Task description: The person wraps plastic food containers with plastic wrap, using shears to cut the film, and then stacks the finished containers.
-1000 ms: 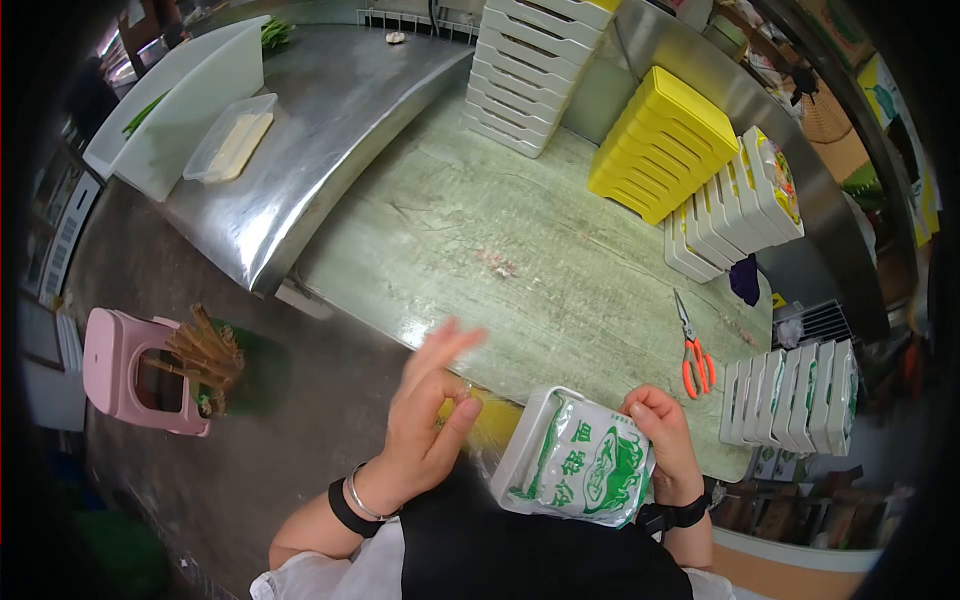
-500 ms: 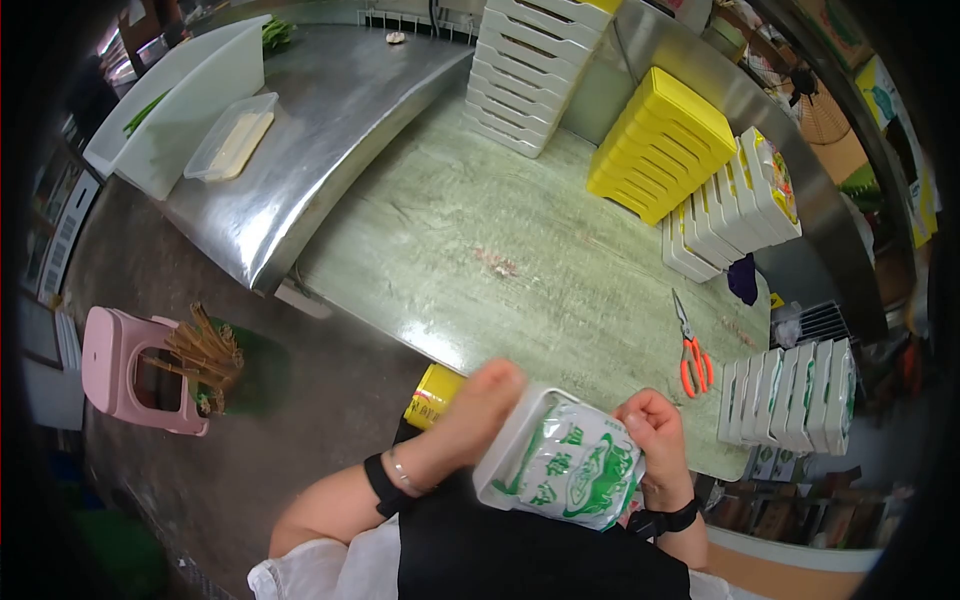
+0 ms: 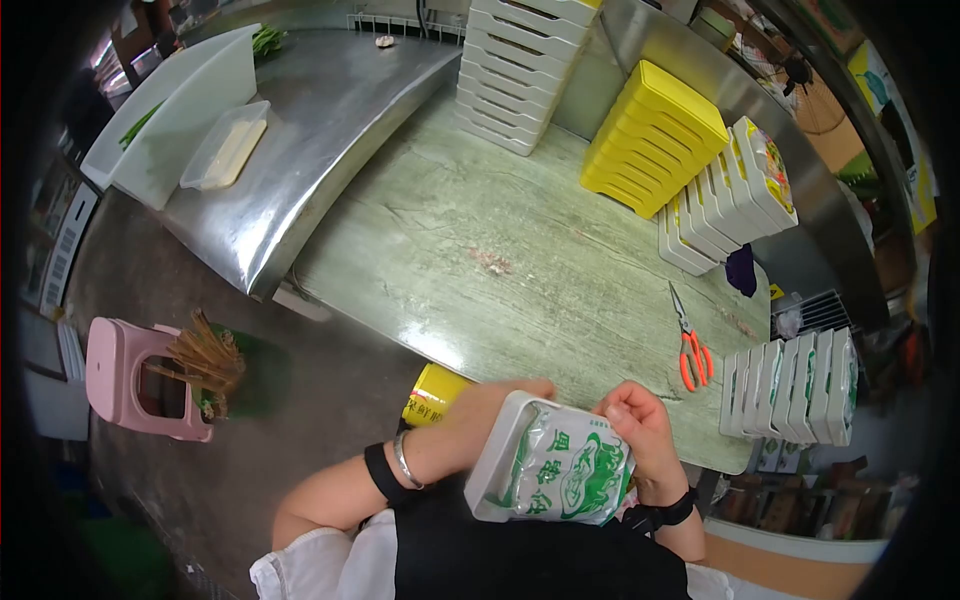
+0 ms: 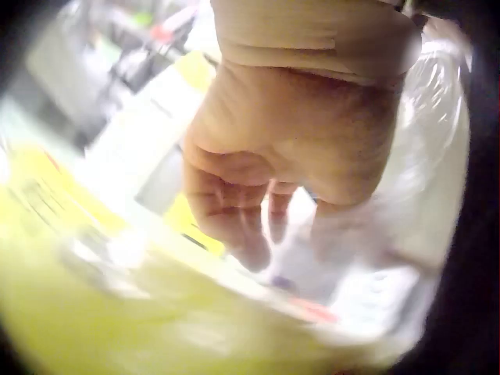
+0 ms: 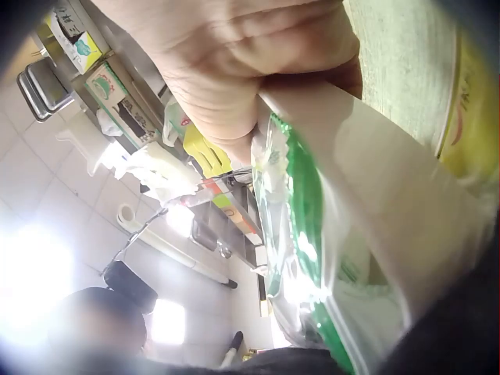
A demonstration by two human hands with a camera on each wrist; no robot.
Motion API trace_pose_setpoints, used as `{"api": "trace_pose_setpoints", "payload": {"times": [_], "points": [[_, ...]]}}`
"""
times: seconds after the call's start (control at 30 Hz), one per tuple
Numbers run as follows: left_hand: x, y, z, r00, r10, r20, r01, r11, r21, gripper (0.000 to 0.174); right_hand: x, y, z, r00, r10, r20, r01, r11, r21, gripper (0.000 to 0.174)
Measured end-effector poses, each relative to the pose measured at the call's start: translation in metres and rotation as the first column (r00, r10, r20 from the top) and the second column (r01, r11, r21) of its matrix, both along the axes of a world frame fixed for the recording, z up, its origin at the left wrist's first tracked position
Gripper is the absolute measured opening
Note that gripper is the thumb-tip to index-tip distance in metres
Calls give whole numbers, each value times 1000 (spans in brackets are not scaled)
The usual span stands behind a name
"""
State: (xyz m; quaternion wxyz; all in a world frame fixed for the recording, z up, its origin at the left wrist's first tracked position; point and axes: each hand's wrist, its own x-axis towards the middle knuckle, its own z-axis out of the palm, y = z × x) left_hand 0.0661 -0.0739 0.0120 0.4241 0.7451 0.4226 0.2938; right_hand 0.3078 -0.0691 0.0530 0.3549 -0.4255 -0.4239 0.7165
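My right hand (image 3: 645, 432) pinches the upper right edge of a white plastic tray (image 3: 488, 480), tilted in front of my apron. In the tray sits a white packet (image 3: 575, 465) with green printing. The right wrist view shows thumb and fingers on the tray's edge beside the packet's green-edged wrapper (image 5: 303, 183). My left hand (image 3: 470, 422) is at the tray's far left side, its fingertips partly hidden behind the rim. In the left wrist view, that hand (image 4: 289, 148) is blurred, fingers loosely extended, beside clear plastic film (image 4: 433, 117). A yellow cling film box (image 3: 432, 392) lies beside it.
On the greenish table (image 3: 430, 260) lie orange-handled pliers (image 3: 690, 345). Stacked white trays (image 3: 515, 85), yellow trays (image 3: 655, 140) and more filled trays (image 3: 790, 385) stand at the back and right. A pink stool (image 3: 125, 370) is on the floor at left.
My left hand has moved from left of the tray to its far side, uncovering the yellow box. The tray has shifted slightly left; my right hand keeps hold of it.
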Motion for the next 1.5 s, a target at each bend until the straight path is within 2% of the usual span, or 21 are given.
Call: {"api": "trace_pose_setpoints", "payload": {"times": [0.03, 0.1, 0.13, 0.2, 0.27, 0.3, 0.33, 0.4, 0.5, 0.7, 0.8, 0.87, 0.93, 1.0, 1.07, 1.17, 1.27, 1.3, 1.37, 1.47, 1.5], "points": [[-9, 4, 4, 955, 122, -272, -65, 976, 207, 26, 0, 0, 1, 1000, -9, 2, 9, 1000, -1, 7], [-35, 12, -3, 819, 520, -241, -396, 818, 417, 30, 6, 0, 0, 999, -51, -2, 51, 999, 4, 6], [-48, 14, 3, 811, 578, -87, -501, 764, 405, 27, 9, -1, -1, 997, -80, -5, 80, 997, 5, 6], [-49, -7, 41, 803, 556, 213, -574, 818, 29, 28, 15, 0, -9, 994, -106, 13, 107, 994, -26, 6], [-34, -27, 55, 833, 376, 405, -392, 919, -48, 39, 15, 0, -9, 993, -117, 30, 119, 991, -54, 6], [-21, -35, 63, 867, 291, 405, -255, 956, -141, 53, 9, 1, -4, 992, -118, 36, 120, 991, -61, 6], [-13, -35, 61, 946, 173, 275, -167, 985, -44, 62, 3, 3, -1, 991, -125, 40, 127, 990, -64, 7], [-7, -36, 55, 923, 180, 339, -140, 980, -140, 61, 1, 2, -4, 990, -81, 113, 79, 997, 18, 8], [3, -35, 50, 743, 273, 611, 0, 913, -408, 61, 5, -1, 0, 982, -70, 175, 51, 992, 114, 13], [1, -32, 41, 690, 476, 544, 48, 721, -691, 60, 3, -4, 9, 982, -44, 184, 5, 978, 208, 18], [-8, -29, 34, 753, 470, 460, 51, 656, -753, 49, 13, 1, 13, 958, 82, 274, -145, 965, 218, 26], [-6, -28, 29, 727, 502, 468, 20, 666, -745, 43, 42, 21, -5, 965, 7, 264, -119, 902, 414, 34], [-8, -22, 29, 698, 539, 472, -12, 667, -745, 42, 87, 49, -40, 862, -329, 385, 189, 914, 359, 38], [-10, -13, 37, 640, 579, 505, -52, 688, -724, 40, 127, 62, -32, 245, -576, 780, -48, 796, 603, 33], [-10, 2, 41, 593, 602, 534, -112, 719, -686, 42, 164, 76, -74, 52, -692, 720, -207, 698, 686, 37], [2, 27, 59, 630, 562, 536, -135, 759, -637, 40, 178, 85, -89, -9, -585, 811, -291, 777, 558, 35], [16, 46, 63, 622, 579, 527, -107, 730, -675, 36, 163, 73, -55, 55, -443, 895, -257, 860, 442, 39], [14, 51, 59, 625, 568, 535, -74, 726, -684, 36, 165, 65, -57, 321, -344, 883, -48, 925, 378, 42], [13, 64, 51, 626, 519, 582, 16, 737, -675, 36, 181, 52, -55, 758, -258, 600, 273, 960, 68, 48], [17, 68, 50, 603, 543, 585, 11, 727, -687, 37, 185, 6, -53, 906, -320, 279, 328, 945, 20, 61], [17, 71, 49, 607, 523, 598, 38, 733, -679, 37, 180, -15, -42, 888, -318, 332, 297, 948, 114, 62]]}}
